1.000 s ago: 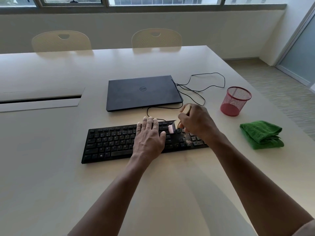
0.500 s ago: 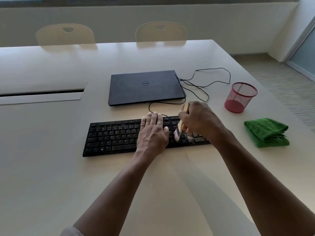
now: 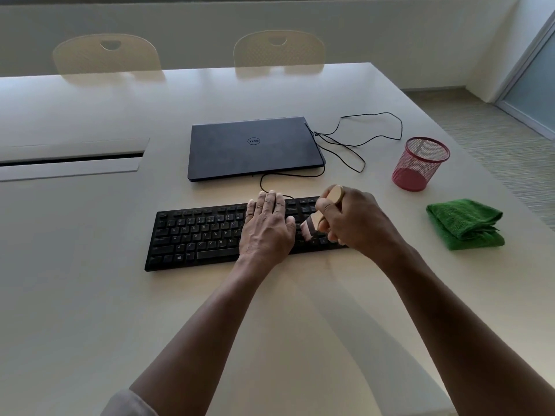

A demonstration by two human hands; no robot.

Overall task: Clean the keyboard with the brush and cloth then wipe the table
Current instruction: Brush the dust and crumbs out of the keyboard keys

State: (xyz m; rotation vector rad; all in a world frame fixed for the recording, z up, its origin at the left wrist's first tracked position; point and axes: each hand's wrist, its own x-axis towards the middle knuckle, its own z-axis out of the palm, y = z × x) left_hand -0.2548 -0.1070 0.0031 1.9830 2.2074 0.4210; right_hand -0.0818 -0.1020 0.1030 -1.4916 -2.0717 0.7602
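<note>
The brush [image 3: 319,216] sits in the right hand [image 3: 354,222], its wooden handle poking up past the curled fingers [image 3: 326,205] and its bristle end tipped down and left onto the keys at the right part of the black keyboard [image 3: 204,235]. The fingers are wrapped tight round the handle; the bristles look to be touching the keys, though the blur there makes that hard to swear to. The left hand [image 3: 267,228] lies flat on the keyboard's middle, fingers straight and close together, thumb out toward the brush. Both forearms reach forward over the pale table [image 3: 90,310]. The folded green cloth [image 3: 465,223] lies on the table well to the right, near a red mesh cup [image 3: 420,163]. A closed laptop [image 3: 252,148] sits beyond the keyboard.
</note>
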